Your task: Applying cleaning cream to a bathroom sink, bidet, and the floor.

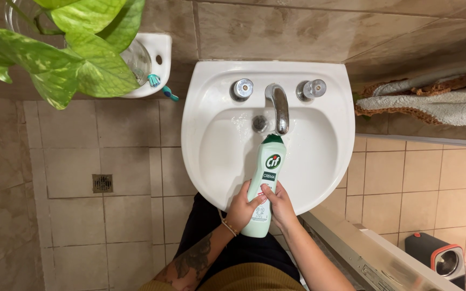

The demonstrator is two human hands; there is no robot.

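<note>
I hold a tall pale green bottle [262, 180] with a dark green cap over a white wash basin [211, 145]. Its cap points toward the chrome tap [279, 105] and the drain [259, 123]. My left hand [240, 207] grips the lower left side of the bottle. My right hand [280, 203] wraps the lower right side, thumb across the label. The bottle tilts forward, its capped end over the bowl. Two chrome knobs [242, 88] flank the tap. A bracelet sits on my left wrist.
A leafy green plant [66, 48] hangs at the upper left over a small white wall holder [155, 59] with toothbrushes. A towel [432, 105] lies on a ledge at right. A floor drain [102, 183] is in the tiles; a dark and orange device [440, 257] sits lower right.
</note>
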